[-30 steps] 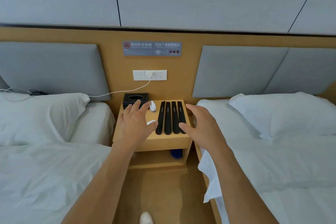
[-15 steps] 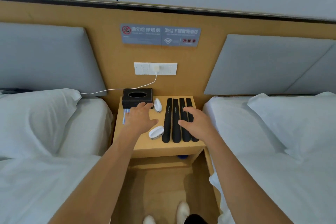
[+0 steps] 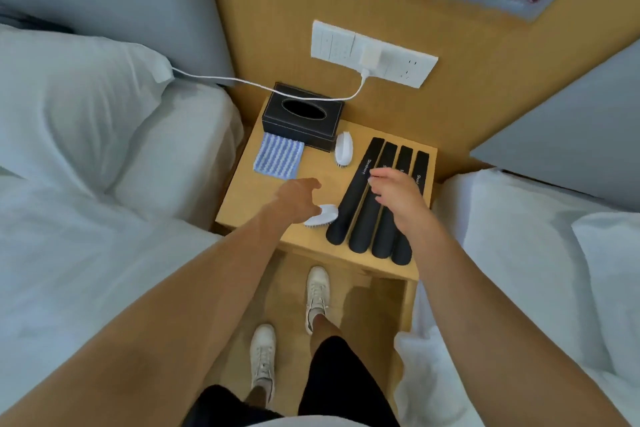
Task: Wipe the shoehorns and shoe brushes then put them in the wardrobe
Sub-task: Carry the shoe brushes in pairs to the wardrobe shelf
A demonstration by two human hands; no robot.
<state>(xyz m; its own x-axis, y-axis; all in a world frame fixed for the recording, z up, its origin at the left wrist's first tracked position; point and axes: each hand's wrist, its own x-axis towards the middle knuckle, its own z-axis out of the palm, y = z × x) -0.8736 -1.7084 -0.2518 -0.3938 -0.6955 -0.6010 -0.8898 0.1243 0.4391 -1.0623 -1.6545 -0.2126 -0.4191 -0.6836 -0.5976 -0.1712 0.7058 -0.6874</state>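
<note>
Several black shoehorns (image 3: 360, 191) lie side by side on the wooden nightstand (image 3: 242, 198). One white shoe brush (image 3: 343, 148) lies beside the tissue box, another white shoe brush (image 3: 323, 215) near the front edge. A blue striped cloth (image 3: 278, 159) lies folded at the nightstand's back left. My left hand (image 3: 298, 199) hovers over the nightstand between the cloth and the near brush, fingers loosely bent, holding nothing. My right hand (image 3: 398, 198) hangs above the shoehorns, fingers relaxed and empty.
A black tissue box (image 3: 303, 116) stands at the back of the nightstand. A white charger cable (image 3: 242, 81) runs from the wall socket (image 3: 372, 54) to the left bed. White beds flank the nightstand on both sides. My white shoes (image 3: 317, 295) stand on the floor below.
The view has tilted down and drawn closer to the nightstand. My left hand has drawn back from the tissue box toward the near brush, uncovering the blue cloth. My right hand stays over the shoehorns.
</note>
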